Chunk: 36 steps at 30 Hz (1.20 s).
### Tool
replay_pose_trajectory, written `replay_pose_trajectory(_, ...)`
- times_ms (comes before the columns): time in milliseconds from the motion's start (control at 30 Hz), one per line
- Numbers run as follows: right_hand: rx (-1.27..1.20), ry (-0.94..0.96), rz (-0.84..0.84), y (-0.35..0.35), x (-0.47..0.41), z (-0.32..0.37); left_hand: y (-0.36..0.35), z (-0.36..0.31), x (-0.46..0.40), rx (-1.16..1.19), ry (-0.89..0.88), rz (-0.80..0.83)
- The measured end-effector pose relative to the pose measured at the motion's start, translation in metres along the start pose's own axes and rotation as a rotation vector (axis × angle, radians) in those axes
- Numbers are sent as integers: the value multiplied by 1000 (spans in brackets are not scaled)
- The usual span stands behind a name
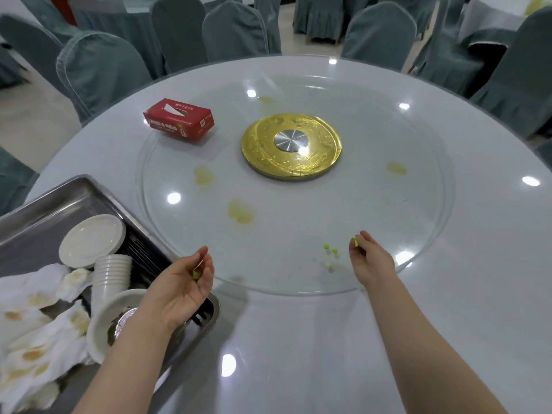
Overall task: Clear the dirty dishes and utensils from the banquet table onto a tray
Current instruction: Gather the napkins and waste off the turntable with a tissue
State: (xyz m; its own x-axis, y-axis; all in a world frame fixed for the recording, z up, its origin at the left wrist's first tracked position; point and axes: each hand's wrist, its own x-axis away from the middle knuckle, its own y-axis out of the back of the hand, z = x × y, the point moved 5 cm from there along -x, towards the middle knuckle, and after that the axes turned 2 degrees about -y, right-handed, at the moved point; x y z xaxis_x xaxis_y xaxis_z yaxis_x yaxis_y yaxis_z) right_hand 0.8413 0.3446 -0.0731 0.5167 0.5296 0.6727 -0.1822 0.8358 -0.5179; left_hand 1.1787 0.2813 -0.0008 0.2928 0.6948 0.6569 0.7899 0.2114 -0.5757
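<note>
A steel tray (74, 192) sits at the table's left edge, holding a white plate (91, 240), stacked white cups (112, 279), a tilted white bowl (103, 321) and stained napkins (33, 330). My left hand (179, 291) hovers palm-up over the tray's near corner, cupping a small green food scrap (195, 275). My right hand (369, 259) rests on the glass turntable (298, 204) and pinches another green scrap (356, 242). Three small green bits (331, 253) lie on the glass just left of that hand.
A red tissue box (179, 119) stands on the turntable's far left. A gold disc with a silver hub (291, 144) marks the centre. Yellow oily stains (240, 212) dot the glass. Grey-covered chairs (98, 67) ring the white table.
</note>
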Motion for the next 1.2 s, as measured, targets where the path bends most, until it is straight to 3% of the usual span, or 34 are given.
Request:
replay_pose_trajectory(100, -160, -72, 33, 1, 5, 6, -7, 10, -4, -58, 46, 12)
replay_pose_trajectory(333, 248, -27, 64, -7, -1, 12, -27, 24, -32, -479, 24, -29)
replay_pose_trajectory(367, 418, 20, 57, -9, -7, 15, -34, 30, -38, -578, -2, -35)
replay_pose_trajectory(433, 1062, 245, 36, -13, -19, 22, -52, 45, -52, -824, -66, -19)
replay_pose_trajectory(500, 1732, 498, 63, -21, -26, 22, -75, 64, -66, -1202, -178, 24)
replay_pose_trajectory(533, 1934, 550, 99, -23, -28, 19, -86, 75, -73, -1422, -254, 50)
replay_pose_trajectory(633, 2309, 761, 251, -31, -36, 7, -112, 112, -92, -1958, -358, 159)
replay_pose_trajectory(733, 2471, 970, 399, -41, -39, -5, -129, 140, -111, -2227, -432, 197)
replay_pose_trajectory(867, 2547, 1049, 535, -40, -44, -8, -140, 154, -129, -2391, -517, 158)
replay_pose_trajectory(967, 2512, 1095, 540, -39, -43, -8, -143, 151, -133, -2421, -508, 164)
replay_pose_trajectory(1033, 2429, 1003, 483, -38, -46, -5, -141, 145, -131, -2407, -508, 147)
replay_pose_trajectory(1133, 1944, 693, 334, -30, -49, 13, -129, 133, -122, -2114, -399, 184)
replay_pose_trajectory(1200, 1319, 437, 250, -19, -49, 25, -117, 124, -116, -1556, -245, 206)
